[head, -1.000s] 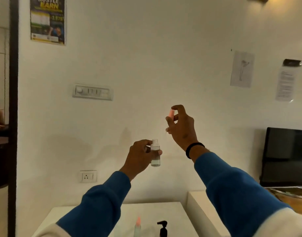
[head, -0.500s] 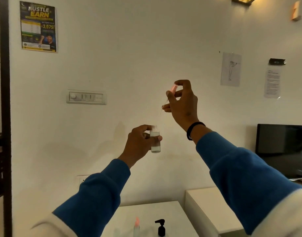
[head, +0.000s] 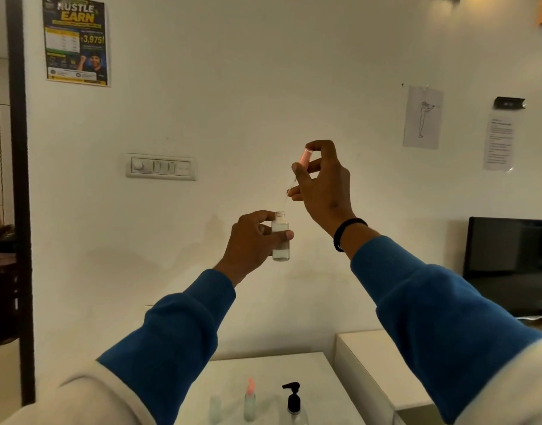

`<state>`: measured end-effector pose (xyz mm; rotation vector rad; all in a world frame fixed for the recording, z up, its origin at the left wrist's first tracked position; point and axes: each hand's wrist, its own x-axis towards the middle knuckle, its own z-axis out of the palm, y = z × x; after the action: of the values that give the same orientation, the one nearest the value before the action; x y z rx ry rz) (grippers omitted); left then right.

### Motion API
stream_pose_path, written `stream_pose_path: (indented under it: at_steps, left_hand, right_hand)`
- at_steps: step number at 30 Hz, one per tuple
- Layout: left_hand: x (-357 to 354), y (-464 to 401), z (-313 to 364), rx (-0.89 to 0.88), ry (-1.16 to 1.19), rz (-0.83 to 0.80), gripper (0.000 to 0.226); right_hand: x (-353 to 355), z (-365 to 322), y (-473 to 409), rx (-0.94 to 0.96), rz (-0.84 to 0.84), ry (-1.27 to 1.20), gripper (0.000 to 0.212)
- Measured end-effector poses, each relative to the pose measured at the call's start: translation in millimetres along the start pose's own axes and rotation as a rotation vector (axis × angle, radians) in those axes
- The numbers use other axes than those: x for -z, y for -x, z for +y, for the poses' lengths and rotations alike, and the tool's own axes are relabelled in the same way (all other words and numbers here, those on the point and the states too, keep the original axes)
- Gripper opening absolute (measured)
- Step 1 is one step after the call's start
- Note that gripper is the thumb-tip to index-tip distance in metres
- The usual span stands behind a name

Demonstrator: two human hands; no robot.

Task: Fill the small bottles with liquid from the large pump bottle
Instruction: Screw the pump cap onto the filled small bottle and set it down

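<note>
Two raised hands, left hand (head: pixel 252 240) gripping small bottle (head: pixel 280 237) (uncapped), right hand (head: pixel 321 187) pinching pink sprayer cap (head: pixel 304 157)

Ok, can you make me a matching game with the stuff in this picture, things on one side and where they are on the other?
Things:
1. small clear bottle
2. pink cap
3. black pump bottle
4. poster

Places:
A. on the white table
B. gripped in the left hand
C. high on the wall, at the left
D. pinched in the right hand

Pairs: 1-B, 2-D, 3-A, 4-C
</note>
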<state>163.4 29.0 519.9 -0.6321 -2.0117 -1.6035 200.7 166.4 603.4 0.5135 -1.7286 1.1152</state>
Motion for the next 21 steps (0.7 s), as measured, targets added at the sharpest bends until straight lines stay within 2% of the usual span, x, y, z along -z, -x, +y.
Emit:
stream_pose_path:
  at_steps: [12, 17, 21]
  left_hand:
    - [-4.3, 1.4, 4.5, -0.006, 0.001, -0.009, 0.044]
    - [-4.2, 4.2, 1.1, -0.005, -0.011, -0.009, 0.043]
    - [-4.1, 6.7, 1.7, -0.005, -0.016, -0.011, 0.046]
  right_hand:
    - [1.5, 5.0, 7.4, 0.008, -0.048, 0.044, 0.033]
    - [4.4, 5.7, 6.3, 0.007, -0.031, 0.044, 0.032]
    - [4.4, 3.9, 3.5, 0.014, 0.046, 0.000, 0.033]
